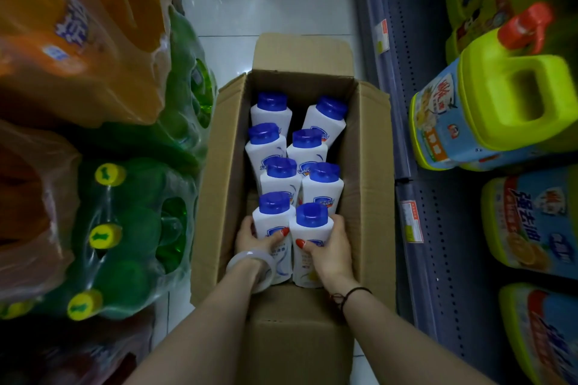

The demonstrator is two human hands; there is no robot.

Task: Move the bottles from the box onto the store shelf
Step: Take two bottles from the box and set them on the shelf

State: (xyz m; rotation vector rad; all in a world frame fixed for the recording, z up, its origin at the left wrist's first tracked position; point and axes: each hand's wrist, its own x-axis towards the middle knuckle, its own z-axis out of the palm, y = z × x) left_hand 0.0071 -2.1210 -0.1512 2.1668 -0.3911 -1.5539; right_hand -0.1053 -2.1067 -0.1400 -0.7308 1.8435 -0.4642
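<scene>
Left hand has its grip wrapped round the near-left bottle, thumb across the label. Right hand closes its grip on the near-right bottle just beside it. Both bottles stand upright at the near end of the open cardboard box, with six more blue-capped bottles paired behind them. The box sits on the tiled floor. The store shelf with green detergent jugs is on the right, and shrink-wrapped green soda bottles are on the left.

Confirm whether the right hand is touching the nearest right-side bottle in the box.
Touching. The head view shows the right hand curled round that bottle, thumb on its front.
</scene>
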